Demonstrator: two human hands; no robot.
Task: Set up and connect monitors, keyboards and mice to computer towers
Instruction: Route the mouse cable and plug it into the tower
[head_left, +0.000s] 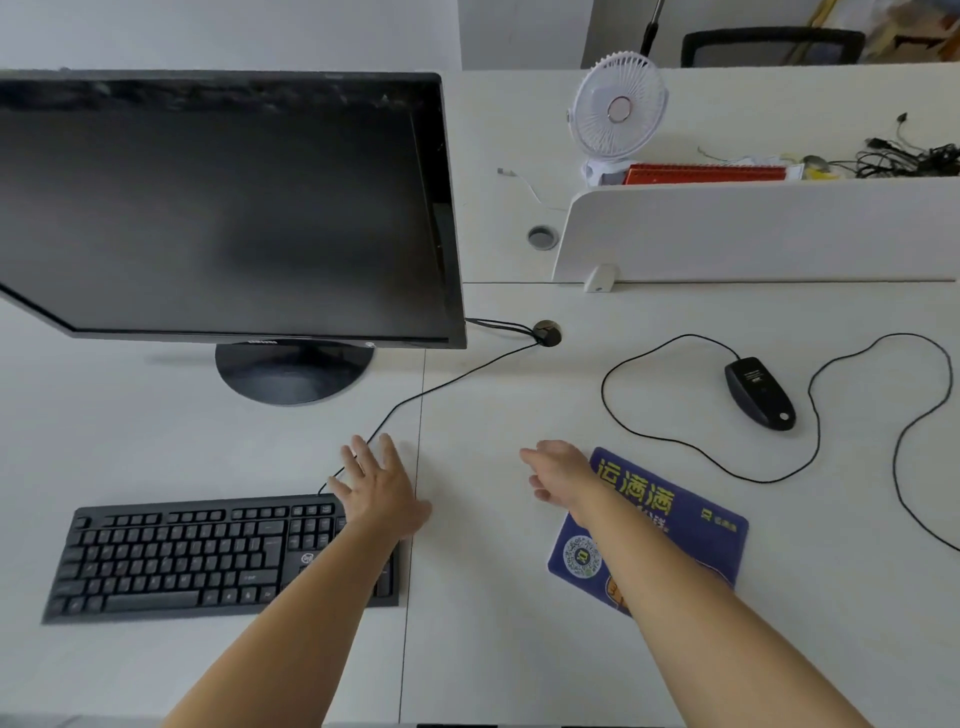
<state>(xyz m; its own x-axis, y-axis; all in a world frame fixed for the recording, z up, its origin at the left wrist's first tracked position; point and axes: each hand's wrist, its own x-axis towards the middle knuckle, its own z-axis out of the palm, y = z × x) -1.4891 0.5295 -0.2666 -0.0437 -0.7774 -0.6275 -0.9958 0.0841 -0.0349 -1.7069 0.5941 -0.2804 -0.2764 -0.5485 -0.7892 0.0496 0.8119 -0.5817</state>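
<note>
**Empty hands over the counter, mouse not yet in place**

I look down at a white counter (493, 623). My left hand (382, 486) is spread wide and holds nothing. It hovers by the far right corner of the black keyboard (197, 556), right where the keyboard cable (447, 382) leaves it. I cannot tell whether it touches the cable. My right hand (558, 475) is relaxed and loosely open, also empty, at the left edge of the blue mouse pad (691, 525).

A dark monitor (223, 208) stands behind the keyboard. The keyboard cable runs to a cable hole (546, 332) just beside the monitor's lower right corner. The black mouse (759, 393) lies beyond the pad and apart from it, and seems to be label side up. Its cable (649, 431) loops loosely across the counter and leaves view on the right. No tower is in view.

The mouse looks like the next job. I would find the plug end first and shake out the loops. Then I would feed the cable down the hole without snagging the others, and set the mouse on the pad right side up.
</note>
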